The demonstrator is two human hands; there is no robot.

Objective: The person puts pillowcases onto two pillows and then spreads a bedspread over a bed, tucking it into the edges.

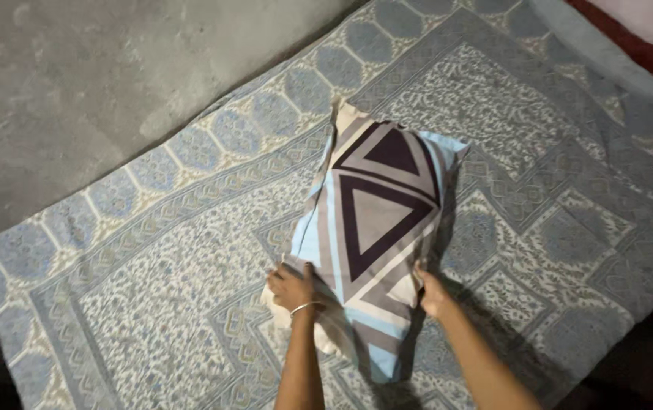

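Pillow (376,220) in a triangle-patterned cover, both hands working at its near end.

It lies lengthwise mid-bed on the blue-and-cream patterned bedsheet (152,250). Left hand (292,287), thin bangle (305,307) at the wrist, grip pinching the cover's edge at the near left; right hand (433,292) grips the near right edge, fingers curled into the cloth. Far end looks filled and covered; near end looks bunched and loose, so by my read the tidying there remains. Grey floor (76,83) beyond.

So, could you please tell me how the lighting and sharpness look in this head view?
Head view: dim, flat light; the pillow casts a shadow to its right on the sheet; the bottom corners fall dark; no glare; both hands, left and right, look slightly soft.
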